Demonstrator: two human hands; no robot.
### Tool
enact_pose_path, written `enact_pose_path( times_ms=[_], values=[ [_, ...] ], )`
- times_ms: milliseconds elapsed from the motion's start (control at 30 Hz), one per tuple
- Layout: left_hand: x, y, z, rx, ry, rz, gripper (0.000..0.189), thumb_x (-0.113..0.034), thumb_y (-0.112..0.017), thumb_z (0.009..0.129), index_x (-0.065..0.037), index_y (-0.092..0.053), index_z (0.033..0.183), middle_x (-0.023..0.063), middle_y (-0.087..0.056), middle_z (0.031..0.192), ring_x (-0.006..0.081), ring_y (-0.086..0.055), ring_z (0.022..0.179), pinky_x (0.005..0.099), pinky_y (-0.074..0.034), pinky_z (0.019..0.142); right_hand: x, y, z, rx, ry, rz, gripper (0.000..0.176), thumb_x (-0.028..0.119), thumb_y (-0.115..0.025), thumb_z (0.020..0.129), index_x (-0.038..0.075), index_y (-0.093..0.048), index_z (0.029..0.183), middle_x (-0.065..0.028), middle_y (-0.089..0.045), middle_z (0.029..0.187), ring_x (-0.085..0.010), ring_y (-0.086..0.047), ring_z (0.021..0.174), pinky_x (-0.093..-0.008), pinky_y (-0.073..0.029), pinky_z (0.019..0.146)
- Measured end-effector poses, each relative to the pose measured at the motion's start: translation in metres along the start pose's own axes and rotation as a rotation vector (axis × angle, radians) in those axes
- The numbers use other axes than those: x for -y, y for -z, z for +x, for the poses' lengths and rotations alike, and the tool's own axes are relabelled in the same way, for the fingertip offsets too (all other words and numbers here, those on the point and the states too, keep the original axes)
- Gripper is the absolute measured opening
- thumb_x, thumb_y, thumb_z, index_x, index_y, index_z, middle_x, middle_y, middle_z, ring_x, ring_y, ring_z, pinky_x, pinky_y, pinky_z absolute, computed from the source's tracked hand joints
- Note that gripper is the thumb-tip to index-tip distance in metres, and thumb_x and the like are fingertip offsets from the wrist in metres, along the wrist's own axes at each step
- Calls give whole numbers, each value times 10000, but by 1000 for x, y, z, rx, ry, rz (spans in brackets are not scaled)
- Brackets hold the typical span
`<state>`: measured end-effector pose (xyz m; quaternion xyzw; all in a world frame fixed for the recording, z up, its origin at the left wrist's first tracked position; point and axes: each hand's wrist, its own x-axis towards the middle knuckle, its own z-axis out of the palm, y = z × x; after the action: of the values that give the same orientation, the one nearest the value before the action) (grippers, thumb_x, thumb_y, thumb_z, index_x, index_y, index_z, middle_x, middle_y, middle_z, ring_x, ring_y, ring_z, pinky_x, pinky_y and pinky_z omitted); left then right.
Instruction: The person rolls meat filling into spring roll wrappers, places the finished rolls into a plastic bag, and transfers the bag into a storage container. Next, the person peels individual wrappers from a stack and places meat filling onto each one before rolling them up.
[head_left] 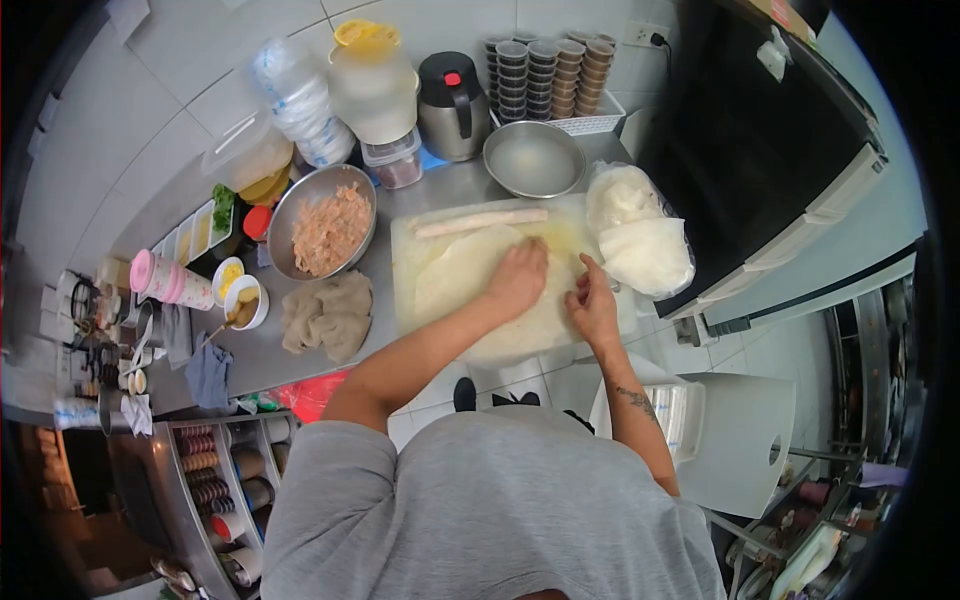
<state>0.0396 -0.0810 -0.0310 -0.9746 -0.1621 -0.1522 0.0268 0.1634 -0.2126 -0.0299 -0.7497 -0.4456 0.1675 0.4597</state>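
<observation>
A round, pale wrapper sheet [460, 285] lies flat on a white cutting board [410, 250] on the steel counter. My left hand [518, 278] rests palm down on the sheet's right part, fingers together. My right hand [592, 305] touches the sheet's right edge with its fingertips pinched there. A finished long roll [480, 221] lies along the board's far edge. Whether anything lies under my hands is hidden.
A steel bowl of orange-pink filling [325, 232] sits left of the board, an empty steel bowl [533, 158] behind it. A bag of white wrappers [640, 235] lies to the right. A crumpled cloth [328, 315], sauce cups [240, 295], jugs and stacked small cups [550, 75] crowd the counter.
</observation>
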Motion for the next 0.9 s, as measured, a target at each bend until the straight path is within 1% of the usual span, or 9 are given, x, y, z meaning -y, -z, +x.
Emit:
enact_pose_path(
  times_ms=[133,233,267,400,567,667,767,867,900],
  values=[
    [-8,11,-17,-59,-167,-222,424,-132,-498,813,78,-563,1176,235,-508,1296,320,-480,1220,419,-390,949,5,2,1,3,7,-64,684,-45,-602,735,79,-410,1380,-128,-507,964,-227,-549,727,-328,-498,675],
    [-9,7,-16,-52,-32,181,373,-139,-516,798,29,-616,1116,215,-540,1224,313,-502,1156,421,-391,928,15,2,-1,-4,21,-106,631,-31,-586,752,98,-441,1352,-132,-513,976,-253,-566,765,-343,-501,692],
    [-1,9,-6,139,125,183,328,-140,-526,792,-9,-648,1067,200,-557,1150,305,-521,1060,420,-394,892,17,1,-3,-11,27,-116,607,-25,-579,759,106,-457,1339,-132,-515,980,-263,-573,779,-349,-502,698],
    [45,43,52,-141,170,-131,279,-122,-577,757,-23,-666,1002,169,-559,1130,299,-529,991,444,-403,840,7,1,-1,6,95,-130,392,-3,-563,776,108,-598,1150,-131,-523,982,-284,-587,829,-367,-499,718],
    [87,26,121,-137,251,-223,197,-22,-558,766,-68,-671,920,159,-575,1032,326,-571,996,473,-435,873,5,0,-2,-21,143,-152,247,-8,-551,784,87,-662,983,-123,-526,957,-280,-589,804,-362,-492,708],
    [111,8,150,366,238,-261,197,-17,-563,773,-79,-671,926,172,-591,1046,333,-601,972,475,-471,844,4,0,-2,-41,172,-126,229,13,-565,798,84,-656,995,-120,-527,949,-280,-587,786,-363,-488,698],
    [122,-16,157,-76,277,-313,169,-9,-577,766,-53,-658,908,144,-628,927,267,-633,848,439,-504,749,13,1,-3,-22,85,-120,182,66,-599,812,79,-657,984,-122,-526,948,-282,-586,798,-362,-487,698],
    [129,-1,148,-448,550,-909,91,-7,-583,790,-33,-635,860,74,-624,788,185,-616,749,341,-507,678,22,4,-5,18,25,-131,184,119,-640,808,81,-649,988,-119,-528,968,-298,-583,855,-377,-489,726],
    [131,8,137,-420,606,-1093,72,-6,-585,797,-31,-628,849,57,-611,761,170,-601,720,318,-498,660,18,2,-6,8,59,-150,193,126,-648,803,86,-645,992,-118,-529,976,-300,-582,864,-381,-490,732]
  ],
)
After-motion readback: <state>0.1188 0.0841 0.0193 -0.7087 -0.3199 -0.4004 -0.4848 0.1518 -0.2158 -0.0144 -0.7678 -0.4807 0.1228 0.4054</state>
